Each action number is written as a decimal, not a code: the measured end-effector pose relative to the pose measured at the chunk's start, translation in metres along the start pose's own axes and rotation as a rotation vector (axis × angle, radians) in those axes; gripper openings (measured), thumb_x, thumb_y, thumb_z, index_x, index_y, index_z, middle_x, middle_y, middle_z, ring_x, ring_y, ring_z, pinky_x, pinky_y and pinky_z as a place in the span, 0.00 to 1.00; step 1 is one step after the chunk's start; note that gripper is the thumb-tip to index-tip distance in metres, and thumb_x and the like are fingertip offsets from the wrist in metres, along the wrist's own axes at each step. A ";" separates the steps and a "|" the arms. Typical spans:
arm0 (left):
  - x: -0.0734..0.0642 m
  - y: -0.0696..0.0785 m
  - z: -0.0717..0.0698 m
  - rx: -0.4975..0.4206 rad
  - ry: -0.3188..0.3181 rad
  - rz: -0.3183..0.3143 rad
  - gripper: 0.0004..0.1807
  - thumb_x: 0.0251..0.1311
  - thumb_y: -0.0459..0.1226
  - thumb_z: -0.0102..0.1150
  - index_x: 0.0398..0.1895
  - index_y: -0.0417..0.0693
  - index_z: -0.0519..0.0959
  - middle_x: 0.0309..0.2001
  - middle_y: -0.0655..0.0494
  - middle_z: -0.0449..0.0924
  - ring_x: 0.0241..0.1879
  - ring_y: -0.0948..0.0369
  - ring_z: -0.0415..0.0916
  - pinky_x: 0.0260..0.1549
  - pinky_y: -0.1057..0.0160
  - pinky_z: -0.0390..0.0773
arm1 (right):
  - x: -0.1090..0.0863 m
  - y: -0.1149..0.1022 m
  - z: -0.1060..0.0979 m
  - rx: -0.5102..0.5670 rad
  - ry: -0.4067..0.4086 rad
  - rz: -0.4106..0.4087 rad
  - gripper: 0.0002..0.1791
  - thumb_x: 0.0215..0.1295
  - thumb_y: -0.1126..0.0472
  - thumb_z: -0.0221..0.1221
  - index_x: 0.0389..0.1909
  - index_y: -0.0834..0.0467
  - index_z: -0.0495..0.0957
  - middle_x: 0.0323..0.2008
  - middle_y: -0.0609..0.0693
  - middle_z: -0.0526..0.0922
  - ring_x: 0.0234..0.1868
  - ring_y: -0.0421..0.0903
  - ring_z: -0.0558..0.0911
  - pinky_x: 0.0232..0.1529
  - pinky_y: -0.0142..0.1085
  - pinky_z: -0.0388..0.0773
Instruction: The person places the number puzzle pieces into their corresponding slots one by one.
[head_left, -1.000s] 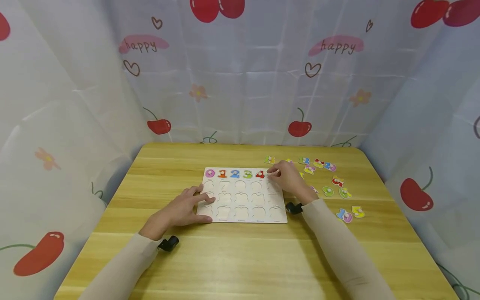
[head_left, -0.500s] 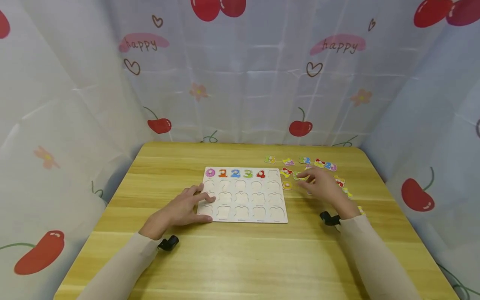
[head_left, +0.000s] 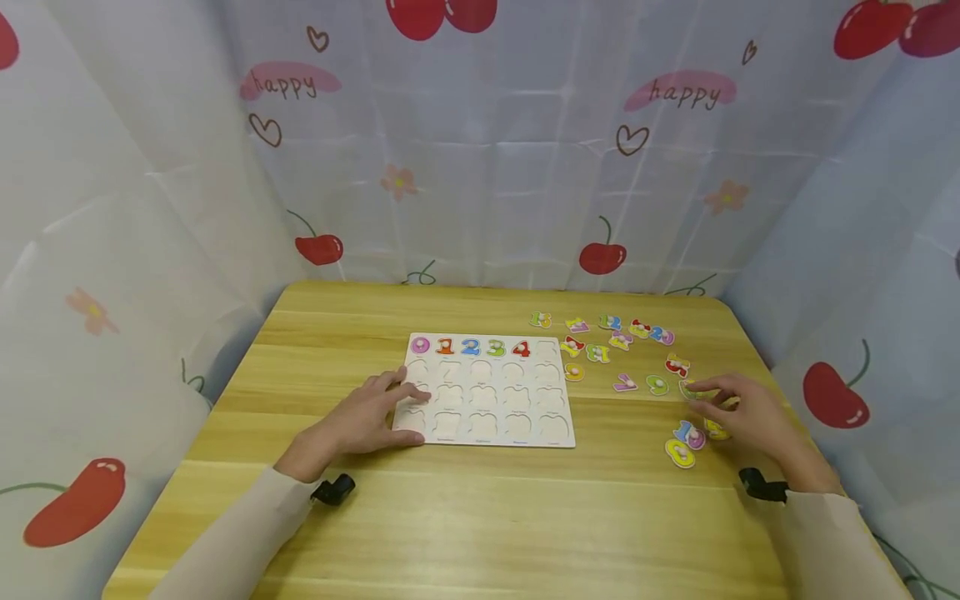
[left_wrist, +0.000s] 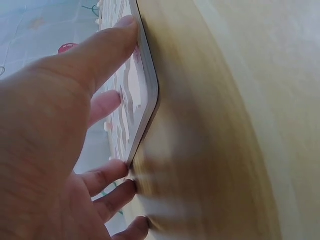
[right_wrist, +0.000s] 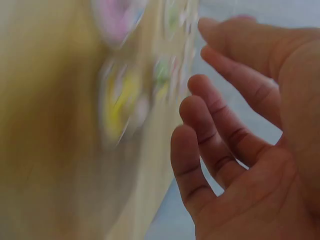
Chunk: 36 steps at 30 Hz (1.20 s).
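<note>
My left hand rests on the left edge of a white number puzzle board. In the left wrist view its thumb lies on the board near a corner, with other fingers along the side. Colourful pieces 0 to 4 sit in the board's top row; the other recesses show bare. My right hand hovers over loose pieces, nearest a green piece and a yellow 5 piece it partly covers. In the right wrist view its fingers are loosely extended, holding nothing, beside a blurred yellow piece.
Several loose knobbed number pieces lie right of the board, among them a yellow 0, a blue and pink 10 and a red piece. A cherry-print curtain surrounds the wooden table.
My right hand has moved from beside the 4 on the board, rightward across the loose pieces to the far right group. The left hand stays on the board.
</note>
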<state>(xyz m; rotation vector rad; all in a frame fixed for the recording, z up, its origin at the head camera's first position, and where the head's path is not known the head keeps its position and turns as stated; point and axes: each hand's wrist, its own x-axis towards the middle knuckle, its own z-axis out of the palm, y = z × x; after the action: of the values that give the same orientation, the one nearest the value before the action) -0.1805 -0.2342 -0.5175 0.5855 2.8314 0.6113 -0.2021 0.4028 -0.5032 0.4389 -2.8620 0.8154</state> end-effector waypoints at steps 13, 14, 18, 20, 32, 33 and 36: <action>-0.003 -0.008 0.003 -0.033 0.050 0.017 0.49 0.69 0.66 0.80 0.88 0.63 0.75 0.95 0.39 0.56 0.89 0.35 0.64 0.82 0.27 0.73 | -0.043 0.045 -0.008 0.077 -0.030 0.031 0.14 0.72 0.65 0.80 0.56 0.59 0.95 0.43 0.47 0.91 0.37 0.30 0.82 0.37 0.24 0.79; -0.003 -0.009 0.003 -0.034 0.053 0.014 0.50 0.68 0.66 0.80 0.89 0.61 0.74 0.95 0.40 0.56 0.89 0.35 0.64 0.82 0.27 0.73 | -0.043 0.046 -0.007 0.071 -0.020 0.030 0.13 0.72 0.65 0.80 0.55 0.59 0.95 0.43 0.48 0.92 0.37 0.29 0.82 0.38 0.23 0.80; -0.006 -0.012 0.001 -0.020 0.067 0.002 0.59 0.67 0.66 0.81 0.92 0.50 0.68 0.95 0.42 0.58 0.90 0.34 0.63 0.85 0.27 0.70 | -0.044 0.047 -0.006 0.044 -0.008 0.051 0.10 0.74 0.65 0.78 0.53 0.59 0.95 0.46 0.55 0.93 0.38 0.25 0.81 0.39 0.20 0.79; -0.007 -0.014 0.001 0.000 0.071 -0.004 0.62 0.66 0.66 0.81 0.93 0.45 0.66 0.95 0.43 0.59 0.90 0.34 0.62 0.86 0.28 0.68 | -0.043 0.046 -0.005 0.028 -0.003 0.072 0.09 0.75 0.64 0.78 0.52 0.59 0.96 0.48 0.59 0.94 0.39 0.23 0.80 0.39 0.20 0.78; -0.009 -0.015 -0.001 0.075 0.023 0.016 0.62 0.72 0.69 0.74 0.94 0.40 0.63 0.95 0.43 0.59 0.93 0.31 0.56 0.89 0.26 0.60 | -0.022 0.024 0.002 -0.043 0.068 0.151 0.11 0.78 0.55 0.78 0.53 0.56 0.95 0.52 0.61 0.94 0.41 0.17 0.77 0.40 0.23 0.79; -0.009 -0.014 -0.001 0.072 0.020 0.015 0.62 0.71 0.69 0.74 0.94 0.40 0.63 0.95 0.42 0.59 0.93 0.31 0.56 0.90 0.26 0.60 | -0.018 0.019 0.003 -0.041 0.074 0.141 0.11 0.78 0.55 0.78 0.52 0.56 0.95 0.51 0.61 0.94 0.40 0.19 0.78 0.39 0.24 0.79; -0.008 -0.012 -0.001 0.067 0.012 0.011 0.62 0.71 0.69 0.75 0.93 0.39 0.63 0.95 0.41 0.59 0.93 0.30 0.55 0.90 0.25 0.58 | -0.004 0.003 0.004 -0.020 0.087 0.092 0.09 0.77 0.58 0.78 0.52 0.57 0.95 0.49 0.61 0.94 0.40 0.29 0.84 0.39 0.24 0.81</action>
<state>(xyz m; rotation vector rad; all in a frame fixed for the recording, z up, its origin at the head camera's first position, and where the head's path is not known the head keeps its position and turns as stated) -0.1776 -0.2483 -0.5208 0.6106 2.8719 0.5250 -0.1995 0.4042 -0.5093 0.2639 -2.8244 0.7996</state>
